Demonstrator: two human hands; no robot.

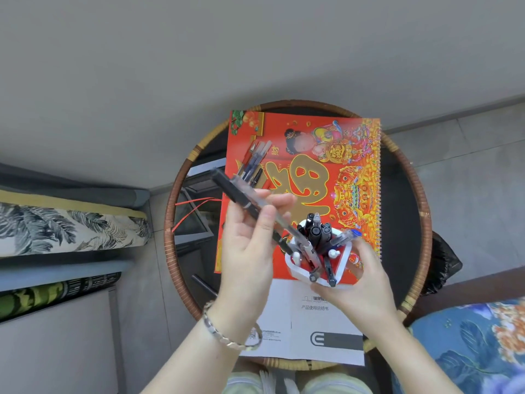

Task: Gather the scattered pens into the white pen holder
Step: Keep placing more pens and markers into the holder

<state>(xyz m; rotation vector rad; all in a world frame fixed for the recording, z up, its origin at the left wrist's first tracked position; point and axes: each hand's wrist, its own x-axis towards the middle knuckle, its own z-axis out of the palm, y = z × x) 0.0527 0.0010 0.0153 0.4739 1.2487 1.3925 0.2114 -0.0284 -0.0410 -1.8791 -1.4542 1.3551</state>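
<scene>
Head view: one round rattan-rimmed table (170,223), dark top; one red spiral-bound calendar (312,177) with a gold character lies on it; one white printed booklet (321,322) at the near edge. Left hand (247,251) grips two slanted pens (227,186), one black, one clear-barrelled, lower ends at the mouth of one white plastic pen holder (295,265); right hand (360,282) curls its fingers round the holder, over the calendar's near edge. Holder crowded with dark pens, count unclear; one blue-capped pen (353,234) among them. About five loose pens (254,163) clustered on the calendar's far left; one dark pen (203,284) on the table, left of the booklet.
</scene>
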